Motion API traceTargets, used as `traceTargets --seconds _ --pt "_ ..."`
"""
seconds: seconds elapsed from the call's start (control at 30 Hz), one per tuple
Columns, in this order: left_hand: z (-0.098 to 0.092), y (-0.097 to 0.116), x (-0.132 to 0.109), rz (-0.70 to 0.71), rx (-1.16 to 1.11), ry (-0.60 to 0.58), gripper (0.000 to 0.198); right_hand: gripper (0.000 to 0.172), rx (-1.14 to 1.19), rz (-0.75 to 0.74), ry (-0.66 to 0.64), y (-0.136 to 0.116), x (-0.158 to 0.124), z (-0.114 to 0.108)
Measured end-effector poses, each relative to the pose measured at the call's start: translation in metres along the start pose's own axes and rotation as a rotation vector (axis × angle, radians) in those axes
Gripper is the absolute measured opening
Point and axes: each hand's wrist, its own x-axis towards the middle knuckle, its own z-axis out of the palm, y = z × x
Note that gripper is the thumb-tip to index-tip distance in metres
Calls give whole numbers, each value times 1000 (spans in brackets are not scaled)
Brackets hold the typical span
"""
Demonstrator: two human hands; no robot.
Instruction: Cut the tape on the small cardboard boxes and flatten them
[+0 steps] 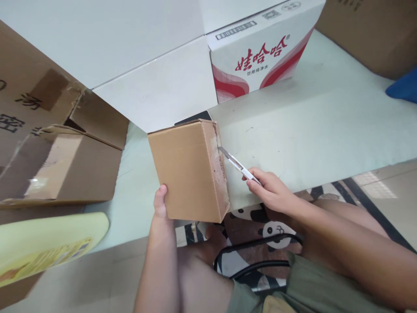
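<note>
The person's left hand (160, 202) is holding a brown cardboard box (182, 174) at its near left corner, the thumb pressing on the broad face and the fingers hiding behind it, so how far they are curling cannot be told. The right hand (269, 187) is closing snugly around the handle of a utility knife (238, 166), whose blade is pointing at the taped seam (216, 158) on the box's right side; whether the tip is touching cannot be told. The box is sitting at the near edge of the cloth-covered table (276, 134), its near end overlapping that edge in view, in front of a white printed carton (256, 67) and to the right of a larger brown carton (94, 167). It is looking stiff along its folds and probably fairly light, since one hand is steadying it; its contents are not showing. The plain cardboard is likely offering good friction, while the worn, taped side is seeming weaker. The left edge, away from the blade, is giving the safest hold.
</note>
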Motion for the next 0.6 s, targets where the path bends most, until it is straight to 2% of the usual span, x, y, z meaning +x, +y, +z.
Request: traceTargets --seconds 0.6 --pt "-3 -1 0 -17 8 -10 48 18 -21 18 -19 -1 0 0"
